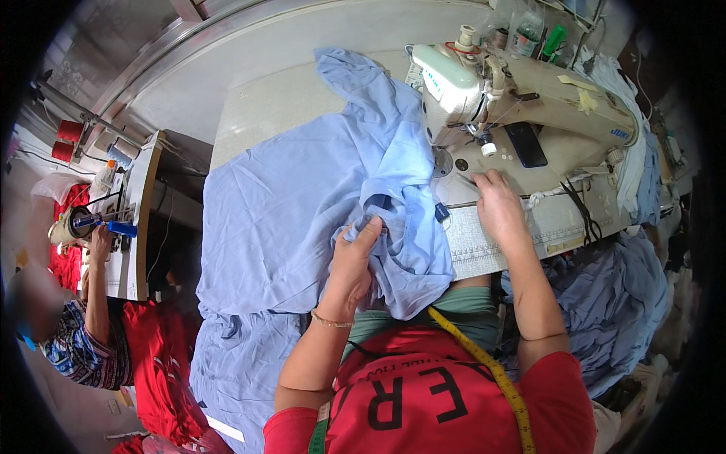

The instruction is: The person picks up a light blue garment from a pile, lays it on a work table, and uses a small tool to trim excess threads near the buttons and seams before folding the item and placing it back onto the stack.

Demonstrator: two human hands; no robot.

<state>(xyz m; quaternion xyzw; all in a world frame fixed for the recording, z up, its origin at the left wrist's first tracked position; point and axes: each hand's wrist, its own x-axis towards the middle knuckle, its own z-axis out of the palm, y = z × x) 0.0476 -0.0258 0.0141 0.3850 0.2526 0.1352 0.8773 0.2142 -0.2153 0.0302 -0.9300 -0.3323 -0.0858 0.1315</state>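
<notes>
Step at the bench: From where I stand, it looks like handling a sewn piece beside the needle, not stitching; the pale blue garment seems to be having one gathered part turned and arranged.
Next move: I'd judge it calls for a steady left-hand pinch, that loop spread flat, and the right hand brought across to the cloth.
Pale blue garment: It spreads over the sewing table, left of the sewing machine, its near folds drooping over the edge toward the lap. Its right side lies just beside the needle plate; whether they touch I can't tell.
Left hand: Grasping the cloth, thumb uppermost, at the near side of a looped fold, perhaps a collar or cuff. Most of the garment lies left of and beyond this grip; a bunched portion sits to its right, with a small dark tag at its edge.
Right hand: Apart from the garment, low over the table near the needle plate, fingers bent. Something thin may be at the fingertips; I can't tell whether it is gripped.
Machine bed: A dark phone lies under the arm.
</notes>
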